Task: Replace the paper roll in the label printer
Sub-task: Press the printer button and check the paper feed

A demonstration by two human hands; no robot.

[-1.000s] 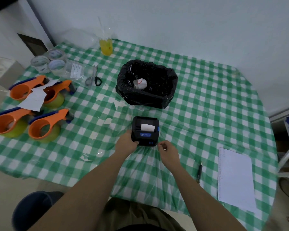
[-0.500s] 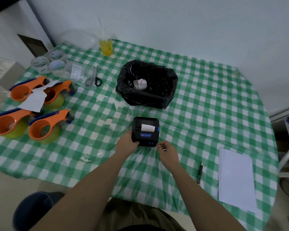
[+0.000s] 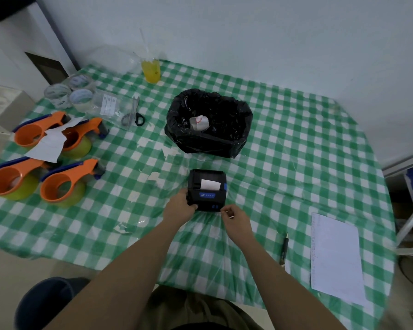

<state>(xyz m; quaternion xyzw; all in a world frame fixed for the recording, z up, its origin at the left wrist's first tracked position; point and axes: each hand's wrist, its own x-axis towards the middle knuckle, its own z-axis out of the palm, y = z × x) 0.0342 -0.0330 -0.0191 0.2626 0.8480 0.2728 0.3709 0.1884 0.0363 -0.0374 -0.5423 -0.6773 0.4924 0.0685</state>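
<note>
Right hand (image 3: 236,219) nearer one printer (image 3: 206,189)

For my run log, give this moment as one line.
left hand: grips label printer | right hand: beside printer front | paper: showing at slot

Black label printer (image 3: 206,189) flat on desk centre, lid closed, white paper (image 3: 210,184) poking from slot; used roll (image 3: 199,122) in bin at 12 o'clock.
</note>
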